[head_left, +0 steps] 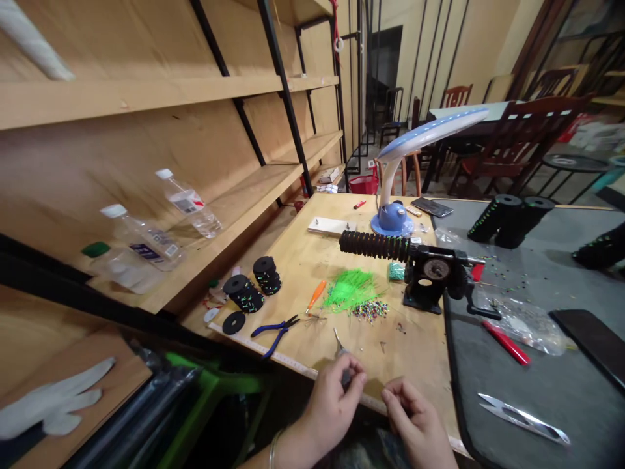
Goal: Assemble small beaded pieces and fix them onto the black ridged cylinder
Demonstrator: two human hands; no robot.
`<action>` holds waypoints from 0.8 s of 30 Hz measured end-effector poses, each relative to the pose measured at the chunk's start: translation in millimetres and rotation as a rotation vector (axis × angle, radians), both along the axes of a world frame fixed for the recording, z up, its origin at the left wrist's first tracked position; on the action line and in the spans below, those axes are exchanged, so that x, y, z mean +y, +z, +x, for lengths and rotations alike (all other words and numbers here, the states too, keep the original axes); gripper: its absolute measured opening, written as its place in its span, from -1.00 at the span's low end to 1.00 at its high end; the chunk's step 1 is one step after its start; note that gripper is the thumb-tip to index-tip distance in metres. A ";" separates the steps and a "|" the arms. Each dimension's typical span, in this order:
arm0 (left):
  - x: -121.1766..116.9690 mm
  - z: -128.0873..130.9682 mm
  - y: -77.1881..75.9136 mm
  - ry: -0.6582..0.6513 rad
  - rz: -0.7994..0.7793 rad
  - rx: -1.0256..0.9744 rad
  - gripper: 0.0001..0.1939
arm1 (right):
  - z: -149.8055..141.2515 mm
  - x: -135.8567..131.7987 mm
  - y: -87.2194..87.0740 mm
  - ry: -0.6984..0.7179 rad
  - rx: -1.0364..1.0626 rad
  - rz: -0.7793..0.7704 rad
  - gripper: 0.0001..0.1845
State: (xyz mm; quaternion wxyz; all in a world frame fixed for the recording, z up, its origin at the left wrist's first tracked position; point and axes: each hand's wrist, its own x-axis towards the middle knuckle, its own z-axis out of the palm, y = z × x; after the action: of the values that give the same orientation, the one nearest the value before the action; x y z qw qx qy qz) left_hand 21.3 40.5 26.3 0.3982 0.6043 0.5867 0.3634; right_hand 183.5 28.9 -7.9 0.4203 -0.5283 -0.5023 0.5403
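At the table's near edge, my left hand [336,397] is closed in a pinch, thumb against fingers. A short gap away on its right, my right hand [413,413] is curled in a similar pinch. Whatever either holds is too fine to see. A slim metal-tipped tool [338,340] lies just beyond the left hand, partly hidden by it. Farther off lie bright green strands [352,290], a heap of multicoloured beads [370,311], an orange-handled tool [316,296] and blue-handled pliers [276,333].
A hand-cranked winder [430,277] with a black ridged roll stands right of centre, behind it a blue lamp [392,218]. Black foam spools [243,294] sit at left. Thread snips [525,418] and a red pen-like item [505,342] lie on the grey mat [493,374].
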 end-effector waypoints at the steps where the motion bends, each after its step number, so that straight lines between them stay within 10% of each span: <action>1: 0.0 -9.6 2.0 0.012 0.043 0.093 -0.91 | 0.3 -0.7 -1.6 -0.030 0.006 0.000 -0.58; 9: 27.6 -66.9 -8.6 -0.009 0.160 0.742 -0.67 | 0.0 0.0 -6.2 -0.087 0.080 -0.085 -0.50; 19: 27.7 -56.4 7.3 -0.044 0.388 0.792 -0.66 | -2.7 -2.3 -5.9 -0.201 0.152 -0.175 -0.46; 24: 36.3 -45.3 3.5 -0.266 0.370 0.801 -0.73 | -5.5 -2.6 -6.0 -0.253 0.234 -0.236 -0.45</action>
State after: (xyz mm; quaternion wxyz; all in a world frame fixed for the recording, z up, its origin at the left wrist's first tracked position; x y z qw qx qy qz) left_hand -24.1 76.9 29.8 0.0687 0.8282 0.5368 0.1456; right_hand 178.0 26.3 -13.9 0.4753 -0.5664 -0.3129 0.5961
